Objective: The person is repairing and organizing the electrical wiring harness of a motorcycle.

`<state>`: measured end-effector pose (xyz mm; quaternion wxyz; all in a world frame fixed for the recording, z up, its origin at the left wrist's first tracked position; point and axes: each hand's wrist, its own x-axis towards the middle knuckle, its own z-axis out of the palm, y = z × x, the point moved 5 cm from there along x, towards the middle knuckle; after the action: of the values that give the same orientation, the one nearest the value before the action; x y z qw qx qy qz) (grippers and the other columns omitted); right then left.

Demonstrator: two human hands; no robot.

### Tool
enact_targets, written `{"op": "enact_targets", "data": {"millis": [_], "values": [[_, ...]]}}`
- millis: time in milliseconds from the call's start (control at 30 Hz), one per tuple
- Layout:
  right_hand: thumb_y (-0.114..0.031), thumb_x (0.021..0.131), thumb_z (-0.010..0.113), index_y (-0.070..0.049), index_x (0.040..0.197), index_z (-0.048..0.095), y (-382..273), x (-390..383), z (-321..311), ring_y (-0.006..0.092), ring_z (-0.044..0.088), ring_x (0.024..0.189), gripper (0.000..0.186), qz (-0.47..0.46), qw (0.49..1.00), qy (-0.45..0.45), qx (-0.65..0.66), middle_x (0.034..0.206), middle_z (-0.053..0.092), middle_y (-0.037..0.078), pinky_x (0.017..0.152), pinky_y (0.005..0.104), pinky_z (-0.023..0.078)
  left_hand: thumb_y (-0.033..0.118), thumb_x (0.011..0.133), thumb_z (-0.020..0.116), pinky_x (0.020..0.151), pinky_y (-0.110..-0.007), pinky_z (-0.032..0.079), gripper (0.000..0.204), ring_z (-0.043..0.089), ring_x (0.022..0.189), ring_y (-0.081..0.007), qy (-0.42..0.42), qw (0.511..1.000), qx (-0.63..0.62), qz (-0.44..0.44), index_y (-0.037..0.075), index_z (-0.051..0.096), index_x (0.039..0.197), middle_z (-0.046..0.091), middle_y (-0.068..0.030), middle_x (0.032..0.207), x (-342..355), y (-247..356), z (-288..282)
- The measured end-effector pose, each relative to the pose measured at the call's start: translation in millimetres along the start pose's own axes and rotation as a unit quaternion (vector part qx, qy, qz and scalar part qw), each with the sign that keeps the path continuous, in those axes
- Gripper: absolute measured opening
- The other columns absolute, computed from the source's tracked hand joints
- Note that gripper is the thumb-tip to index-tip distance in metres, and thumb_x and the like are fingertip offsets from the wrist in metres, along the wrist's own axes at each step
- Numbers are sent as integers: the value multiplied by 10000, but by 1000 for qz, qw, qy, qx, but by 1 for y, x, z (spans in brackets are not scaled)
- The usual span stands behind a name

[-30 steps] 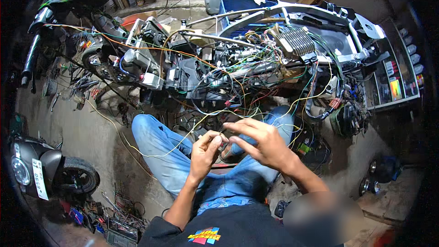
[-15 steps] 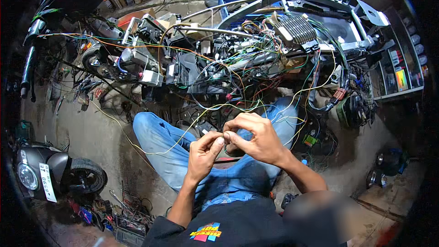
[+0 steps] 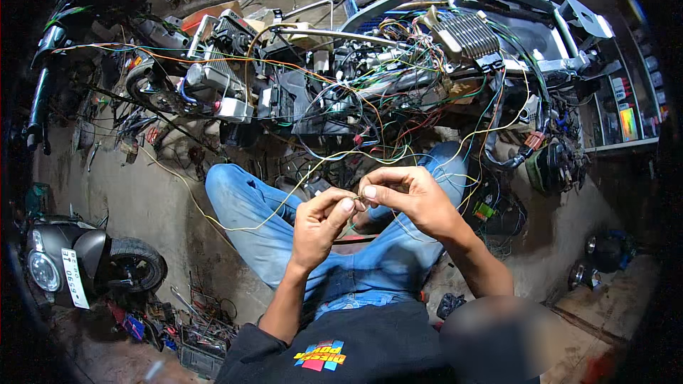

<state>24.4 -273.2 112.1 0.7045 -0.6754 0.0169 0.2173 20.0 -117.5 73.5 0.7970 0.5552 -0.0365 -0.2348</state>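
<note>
Over the seated person's jeans (image 3: 238,203), the left hand (image 3: 319,227) and right hand (image 3: 421,205) meet, both pinching a tiny piece (image 3: 358,198) I can't make out, near a yellow wire (image 3: 250,229).

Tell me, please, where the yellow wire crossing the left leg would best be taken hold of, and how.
I would pinch the yellow wire from above where it crosses the left jeans leg: it is thin, and there it runs as a single exposed curve, apart from the tangled wires farther ahead.
</note>
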Motion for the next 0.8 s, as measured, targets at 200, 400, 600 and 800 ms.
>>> {"op": "enact_targets", "data": {"millis": [200, 400, 600, 800], "values": [[-213, 916, 585, -22, 993, 637, 12, -7, -8, 39, 535, 681, 212, 18, 998, 46, 46, 829, 626, 4, 544, 202, 444, 143, 923, 563, 445, -185, 280, 148, 366, 495, 2, 0, 1000, -10, 3, 13, 633, 926, 594, 24, 727, 9, -5, 4], [-185, 899, 602, 1, 1037, 572, 11, 4, 25, 99, 580, 817, 233, -130, 982, 70, 116, 886, 629, 47, 759, 275, 479, 229, 933, 533, 472, -164, 257, 188, 336, 521, -23, 73, 996, -43, 16, 41, 533, 950, 424, 50, 650, 0, 1, -22], [-143, 899, 602, -22, 1058, 596, 9, -65, 31, 129, 607, 860, 200, -219, 956, 170, 99, 934, 635, 66, 763, 298, 487, 228, 936, 526, 720, -232, 416, 244, 514, 826, -86, 35, 999, 29, -19, 36, 515, 1086, 528, -24, 990, 7, -4, -22], [-57, 893, 559, 10, 937, 609, 58, -174, -33, 161, 613, 727, 95, -262, 880, 393, -41, 837, 637, 98, 659, 290, 486, 246, 919, 564, 416, -166, 198, 221, 255, 489, 3, 229, 973, -29, 7, 58, 543, 1032, 402, 81, 657, 27, -7, -14]]}}
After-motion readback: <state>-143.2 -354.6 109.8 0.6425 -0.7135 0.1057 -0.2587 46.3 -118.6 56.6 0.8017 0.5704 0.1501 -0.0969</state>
